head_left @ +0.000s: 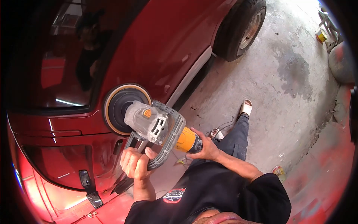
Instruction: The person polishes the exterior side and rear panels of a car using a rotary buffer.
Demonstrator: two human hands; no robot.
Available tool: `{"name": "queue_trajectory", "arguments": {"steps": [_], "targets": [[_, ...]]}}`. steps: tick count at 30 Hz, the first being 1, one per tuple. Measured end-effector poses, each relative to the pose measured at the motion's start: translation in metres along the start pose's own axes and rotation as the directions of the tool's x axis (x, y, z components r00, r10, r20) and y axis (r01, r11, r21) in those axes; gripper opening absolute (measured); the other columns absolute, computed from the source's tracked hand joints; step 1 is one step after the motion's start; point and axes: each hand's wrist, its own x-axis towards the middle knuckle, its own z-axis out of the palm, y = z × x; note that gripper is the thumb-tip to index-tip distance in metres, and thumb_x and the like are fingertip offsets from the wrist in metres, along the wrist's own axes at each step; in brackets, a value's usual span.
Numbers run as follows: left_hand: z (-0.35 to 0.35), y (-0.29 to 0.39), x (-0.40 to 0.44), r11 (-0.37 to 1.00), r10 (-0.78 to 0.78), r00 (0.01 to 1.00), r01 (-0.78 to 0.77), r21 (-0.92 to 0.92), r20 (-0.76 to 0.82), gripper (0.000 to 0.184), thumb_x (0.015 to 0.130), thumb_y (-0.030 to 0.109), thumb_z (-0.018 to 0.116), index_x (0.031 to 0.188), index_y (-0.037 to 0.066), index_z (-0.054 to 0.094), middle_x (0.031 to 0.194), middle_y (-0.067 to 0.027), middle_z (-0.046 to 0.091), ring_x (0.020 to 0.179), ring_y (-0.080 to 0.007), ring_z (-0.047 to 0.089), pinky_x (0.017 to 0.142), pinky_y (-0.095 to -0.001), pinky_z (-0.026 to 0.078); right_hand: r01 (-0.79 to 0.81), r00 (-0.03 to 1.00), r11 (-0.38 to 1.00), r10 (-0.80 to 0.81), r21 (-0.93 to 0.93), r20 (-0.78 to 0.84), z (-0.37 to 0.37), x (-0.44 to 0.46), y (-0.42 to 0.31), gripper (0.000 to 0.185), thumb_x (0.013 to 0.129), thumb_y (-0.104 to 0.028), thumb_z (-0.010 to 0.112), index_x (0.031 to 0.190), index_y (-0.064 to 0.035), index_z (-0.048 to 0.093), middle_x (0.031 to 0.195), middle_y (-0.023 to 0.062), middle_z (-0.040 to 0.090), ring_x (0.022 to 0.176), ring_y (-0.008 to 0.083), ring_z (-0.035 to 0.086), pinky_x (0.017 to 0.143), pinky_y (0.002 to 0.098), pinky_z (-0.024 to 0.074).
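A yellow and grey car polisher [186,141] is held between both hands, its grey head dusty. Its round dark backing plate with a yellow-edged pad [108,112] lies against the red car's body [160,48], beside a dark window. My left hand [135,163] is closed around the front loop handle of the polisher. Around the rear end of its yellow body, my right hand [206,146] is wrapped. Whether the pad is spinning cannot be told.
A wheel [238,30] of the car stands at the top. Mirrors [89,188] show at lower left. A dark cord [227,125] runs near my feet on the stained concrete floor [268,74]. A yellow can [321,36] stands far right, and a red-smeared surface [317,179] lies lower right.
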Motion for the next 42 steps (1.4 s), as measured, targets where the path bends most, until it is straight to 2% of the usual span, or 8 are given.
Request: {"name": "queue_trajectory", "arguments": {"steps": [4, 11, 14, 18, 27, 30, 37, 42], "targets": [[0.019, 0.000, 0.028, 0.998, 0.041, 0.999, -0.041, -0.051, -0.020, 0.029, 0.079, -0.005, 0.070, 0.063, 0.005, 0.048, 0.059, -0.0074, 0.050, 0.049, -0.0251, 0.051, 0.049, -0.0352, 0.044, 0.101, 0.990, 0.995, -0.102, -0.015, -0.097, -0.014, 0.004, -0.003, 0.114, 0.071, -0.031, 0.095, 0.160, -0.0055, 0.030, 0.135, 0.0256, 0.066, 0.125, 0.0377, 0.066, 0.108, 0.0422, 0.0512], [0.092, 0.012, 0.130, 0.971, 0.165, 0.983, -0.176, -0.162, -0.083, 0.033, 0.078, -0.005, 0.070, 0.060, 0.006, 0.045, 0.056, -0.0068, 0.043, 0.048, -0.0246, 0.047, 0.047, -0.0338, 0.039, 0.063, 0.956, 0.995, -0.040, 0.071, -0.290, -0.084, 0.024, -0.021, 0.109, 0.068, -0.023, 0.097, 0.156, 0.0005, 0.036, 0.139, 0.0187, 0.064, 0.131, 0.0272, 0.062, 0.111, 0.0381, 0.0475], [0.126, 0.015, 0.173, 0.954, 0.211, 0.973, -0.226, -0.196, -0.095, 0.039, 0.074, -0.003, 0.079, 0.061, 0.010, 0.045, 0.058, -0.0017, 0.040, 0.048, -0.0193, 0.044, 0.046, -0.0332, 0.034, 0.025, 0.934, 0.984, 0.040, 0.176, -0.356, -0.118, 0.037, -0.031, 0.102, 0.068, -0.021, 0.098, 0.149, 0.0022, 0.040, 0.131, 0.0143, 0.065, 0.122, 0.0213, 0.062, 0.108, 0.0354, 0.0475], [0.166, 0.025, 0.229, 0.932, 0.253, 0.953, -0.287, -0.220, -0.168, 0.037, 0.072, -0.002, 0.077, 0.060, 0.010, 0.043, 0.057, -0.0026, 0.039, 0.047, -0.0197, 0.043, 0.045, -0.0334, 0.033, 0.041, 0.891, 0.979, 0.053, 0.198, -0.450, -0.164, 0.058, -0.061, 0.100, 0.066, -0.019, 0.097, 0.147, 0.0039, 0.042, 0.131, 0.0135, 0.065, 0.122, 0.0208, 0.062, 0.107, 0.0347, 0.0477], [0.215, 0.044, 0.340, 0.894, 0.318, 0.924, -0.366, -0.257, -0.211, 0.028, 0.062, 0.010, 0.084, 0.069, 0.013, 0.056, 0.062, -0.0014, 0.049, 0.053, -0.0211, 0.055, 0.049, -0.0335, 0.042, 0.095, 0.827, 0.986, -0.001, 0.138, -0.563, -0.249, 0.086, -0.111, 0.088, 0.067, -0.020, 0.091, 0.140, 0.0035, 0.048, 0.122, 0.0122, 0.069, 0.110, 0.0189, 0.067, 0.100, 0.0340, 0.0521], [0.234, 0.055, 0.376, 0.867, 0.325, 0.901, -0.405, -0.290, -0.287, 0.032, 0.072, 0.002, 0.080, 0.061, 0.007, 0.050, 0.056, -0.0055, 0.042, 0.046, -0.0223, 0.044, 0.046, -0.0331, 0.039, 0.097, 0.823, 0.986, -0.003, 0.134, -0.569, -0.276, 0.095, -0.118, 0.085, 0.069, -0.020, 0.090, 0.139, 0.0041, 0.048, 0.121, 0.0119, 0.069, 0.109, 0.0187, 0.067, 0.099, 0.0337, 0.0525], [0.282, 0.070, 0.449, 0.873, 0.332, 0.916, -0.388, -0.295, -0.225, 0.023, 0.066, 0.006, 0.082, 0.068, 0.009, 0.060, 0.060, -0.0064, 0.053, 0.056, -0.0249, 0.060, 0.053, -0.0361, 0.050, 0.153, 0.809, 0.965, 0.002, 0.213, -0.587, -0.345, 0.126, -0.137, 0.088, 0.071, -0.021, 0.091, 0.142, 0.0055, 0.047, 0.121, 0.0111, 0.069, 0.110, 0.0174, 0.065, 0.101, 0.0332, 0.0512], [0.313, 0.088, 0.507, 0.880, 0.347, 0.917, -0.390, -0.270, -0.194, 0.021, 0.062, 0.011, 0.084, 0.070, 0.009, 0.064, 0.066, -0.0062, 0.062, 0.064, -0.0274, 0.067, 0.057, -0.0386, 0.054, 0.135, 0.769, 0.975, 0.009, 0.176, -0.640, -0.396, 0.148, -0.150, 0.074, 0.075, -0.015, 0.088, 0.136, 0.0037, 0.050, 0.105, 0.0098, 0.071, 0.087, 0.0149, 0.067, 0.080, 0.0303, 0.0559]]}}
